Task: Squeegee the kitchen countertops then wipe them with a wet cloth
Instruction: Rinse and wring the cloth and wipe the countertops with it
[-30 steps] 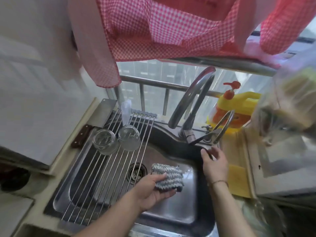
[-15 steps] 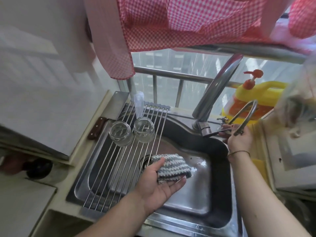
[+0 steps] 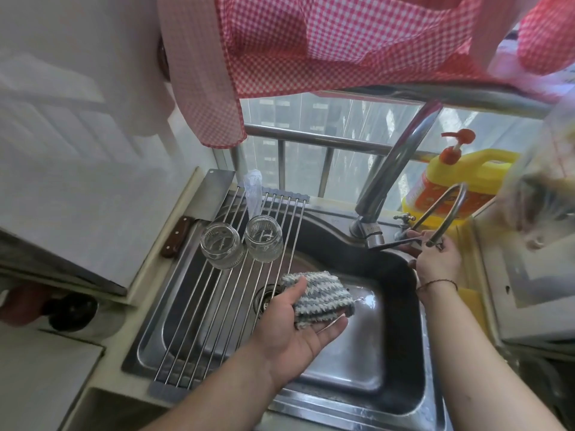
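The left hand (image 3: 298, 331) holds the striped knitted cloth (image 3: 317, 297) on its upturned palm, thumb over it, above the sink (image 3: 342, 362) basin. The right hand (image 3: 437, 259) has moved from the sink's back rim onto the tap lever (image 3: 395, 243) and now grips it. No water is visible yet; wetting the cloth appears imminent.

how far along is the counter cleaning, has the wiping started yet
Not yet. Done: nothing visible proves squeegeeing. In hand: the left hand holds the knitted cloth over the sink, while the right hand is at the faucet lever; no water visible. Left: wetting the cloth, then wiping the countertops.
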Motion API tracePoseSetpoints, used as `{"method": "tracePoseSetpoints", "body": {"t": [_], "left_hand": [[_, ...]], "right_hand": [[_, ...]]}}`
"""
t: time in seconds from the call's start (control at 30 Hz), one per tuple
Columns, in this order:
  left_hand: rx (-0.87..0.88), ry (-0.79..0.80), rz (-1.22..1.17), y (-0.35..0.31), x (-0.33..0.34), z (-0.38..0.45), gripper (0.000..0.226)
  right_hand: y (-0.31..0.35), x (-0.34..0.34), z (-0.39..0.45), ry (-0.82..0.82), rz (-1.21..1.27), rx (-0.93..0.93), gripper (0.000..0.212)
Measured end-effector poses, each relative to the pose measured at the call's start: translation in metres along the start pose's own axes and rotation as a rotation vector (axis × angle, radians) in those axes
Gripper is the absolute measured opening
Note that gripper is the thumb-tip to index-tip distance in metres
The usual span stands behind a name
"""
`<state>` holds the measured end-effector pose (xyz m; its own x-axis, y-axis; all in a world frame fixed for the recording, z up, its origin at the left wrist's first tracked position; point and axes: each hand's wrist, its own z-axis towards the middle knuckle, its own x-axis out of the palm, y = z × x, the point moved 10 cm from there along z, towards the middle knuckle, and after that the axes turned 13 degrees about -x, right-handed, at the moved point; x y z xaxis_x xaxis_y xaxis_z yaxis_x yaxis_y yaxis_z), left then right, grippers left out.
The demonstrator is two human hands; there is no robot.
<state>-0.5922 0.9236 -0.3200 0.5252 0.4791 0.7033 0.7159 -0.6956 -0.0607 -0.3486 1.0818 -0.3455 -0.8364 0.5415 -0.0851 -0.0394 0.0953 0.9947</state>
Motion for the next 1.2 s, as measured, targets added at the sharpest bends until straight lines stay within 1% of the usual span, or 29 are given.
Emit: {"method": "tracePoseSetpoints", "body": {"t": [0.1,0.17,0.2,0.23,0.27,0.3,0.33,0.43,0.5,0.6,0.63,0.7,0.73,0.77,0.8,0.83,0.9,0.93,1.0,1.03,1.07,1.1,1.17,1.2], "left_hand": [[0.009,-0.006,0.017,0.000,-0.001,-0.002,0.045],[0.025,-0.020,0.029,-0.001,-0.004,-0.002,0.045],[0.035,-0.029,0.036,-0.001,-0.006,-0.002,0.045],[0.045,-0.035,0.043,-0.003,-0.007,-0.002,0.046],[0.059,-0.040,0.050,-0.004,-0.009,-0.003,0.047],[0.079,-0.047,0.061,-0.006,-0.010,-0.005,0.048],[0.105,-0.054,0.078,-0.009,-0.012,-0.006,0.049],[0.181,-0.085,0.127,-0.015,-0.020,-0.009,0.054],[0.226,-0.107,0.147,-0.017,-0.026,-0.009,0.055],[0.249,-0.051,0.150,-0.014,-0.024,-0.002,0.065],[0.252,-0.025,0.142,-0.012,-0.023,0.001,0.069],[0.250,0.029,0.149,-0.008,-0.020,0.008,0.073],[0.249,0.064,0.157,-0.007,-0.018,0.010,0.076],[0.248,0.098,0.163,-0.006,-0.017,0.012,0.078],[0.241,0.130,0.170,-0.005,-0.016,0.014,0.080],[0.233,0.162,0.204,-0.004,-0.016,0.014,0.080],[0.214,0.197,0.355,0.000,-0.018,0.012,0.076],[0.201,0.168,0.455,0.003,-0.023,0.011,0.070],[0.195,0.027,0.684,0.000,-0.037,0.011,0.051],[0.232,-0.085,0.793,-0.009,-0.048,0.011,0.042],[0.289,-0.189,0.879,-0.021,-0.056,0.010,0.044],[0.355,-0.264,0.966,-0.033,-0.062,0.009,0.056],[0.472,-0.319,1.213,-0.047,-0.060,0.009,0.080],[0.536,-0.327,1.342,-0.049,-0.055,0.011,0.085]], "right_hand": [[-0.006,-0.011,-0.002,-0.033,-0.025,0.050,0.009],[-0.008,-0.029,-0.018,-0.113,-0.068,0.055,0.014],[-0.007,-0.039,-0.031,-0.160,-0.088,0.027,0.015],[-0.003,-0.047,-0.047,-0.190,-0.105,-0.023,0.012],[-0.001,-0.050,-0.066,-0.183,-0.116,-0.067,0.006],[0.001,-0.047,-0.087,-0.137,-0.130,-0.095,0.006],[-0.001,-0.040,-0.107,-0.054,-0.149,-0.094,0.008],[0.002,-0.003,-0.160,0.227,-0.160,-0.027,0.011],[0.012,0.020,-0.183,0.369,-0.158,-0.027,0.012],[0.035,0.050,-0.209,0.542,-0.247,-0.209,0.009],[0.041,0.058,-0.217,0.594,-0.331,-0.280,0.018],[0.044,0.071,-0.226,0.680,-0.577,-0.431,0.044],[0.043,0.076,-0.226,0.705,-0.657,-0.468,0.051],[0.041,0.079,-0.223,0.724,-0.687,-0.457,0.051],[0.039,0.082,-0.220,0.739,-0.697,-0.428,0.045],[0.035,0.084,-0.215,0.754,-0.708,-0.395,0.035],[0.031,0.091,-0.206,0.786,-0.751,-0.344,0.013],[0.031,0.094,-0.201,0.797,-0.762,-0.327,0.007],[0.033,0.096,-0.193,0.796,-0.776,-0.297,0.007],[0.036,0.096,-0.190,0.792,-0.785,-0.290,0.008],[0.039,0.096,-0.188,0.789,-0.782,-0.293,0.007],[0.042,0.097,-0.188,0.794,-0.766,-0.304,0.007],[0.045,0.104,-0.194,0.854,-0.742,-0.329,0.008],[0.045,0.108,-0.198,0.892,-0.743,-0.339,0.010]]}}
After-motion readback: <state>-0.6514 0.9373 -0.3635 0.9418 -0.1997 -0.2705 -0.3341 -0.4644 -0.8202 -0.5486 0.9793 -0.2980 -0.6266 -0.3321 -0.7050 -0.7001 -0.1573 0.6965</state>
